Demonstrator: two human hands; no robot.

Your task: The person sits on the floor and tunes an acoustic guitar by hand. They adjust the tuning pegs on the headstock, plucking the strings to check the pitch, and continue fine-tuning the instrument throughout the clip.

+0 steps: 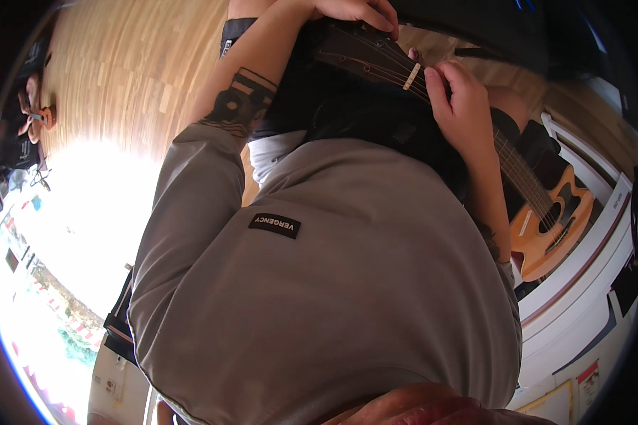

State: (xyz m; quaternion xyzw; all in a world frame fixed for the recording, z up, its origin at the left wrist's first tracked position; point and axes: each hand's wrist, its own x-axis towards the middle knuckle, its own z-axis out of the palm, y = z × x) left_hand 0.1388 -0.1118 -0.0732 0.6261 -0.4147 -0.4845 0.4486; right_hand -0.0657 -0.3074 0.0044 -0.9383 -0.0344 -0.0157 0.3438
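Note:
A dark guitar headstock (351, 53) lies across my lap, with several strings running to a pale nut (412, 76). At its far edge my left hand (358, 10) is closed, fingertips bent down where a tuning peg sits; the peg itself is hidden. My right hand (461, 99) is closed beside the nut, thumb and forefinger together over the strings; what they pinch is too small to make out. Past my right forearm, a fretted neck (521, 173) leads to an orange guitar body (563, 227) with a dark soundhole, seemingly the same instrument.
Wooden floor (120, 71) spreads out at the left, with strong glare from a bright window (92, 205). Far left, another person holds a small orange instrument (47, 117). A white ledge (581, 280) runs along the right, close to the guitar body.

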